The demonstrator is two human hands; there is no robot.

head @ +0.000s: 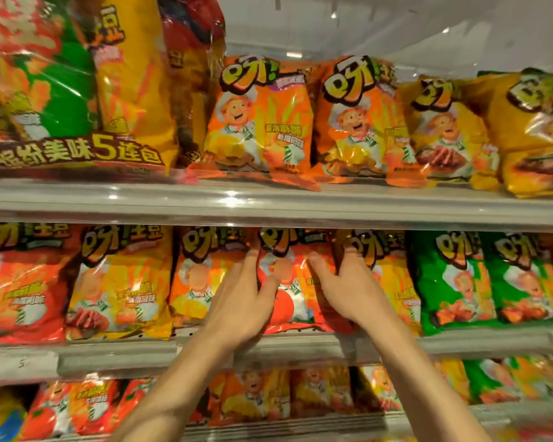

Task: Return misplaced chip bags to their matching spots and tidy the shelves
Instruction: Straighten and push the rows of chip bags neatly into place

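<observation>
A red chip bag with a tomato picture stands upright in the middle shelf row, between an orange bag and a yellow-orange bag. My left hand presses on its left edge, fingers reaching up between it and the orange bag. On the red bag's right side my right hand has its fingers hooked over the bag's right edge and its thumb on the front. Both hands hold this one bag.
The middle shelf also carries red and yellow bags at left and green bags at right. Orange and yellow bags and a tall multipack fill the upper shelf. More red and orange bags sit on the lower shelf.
</observation>
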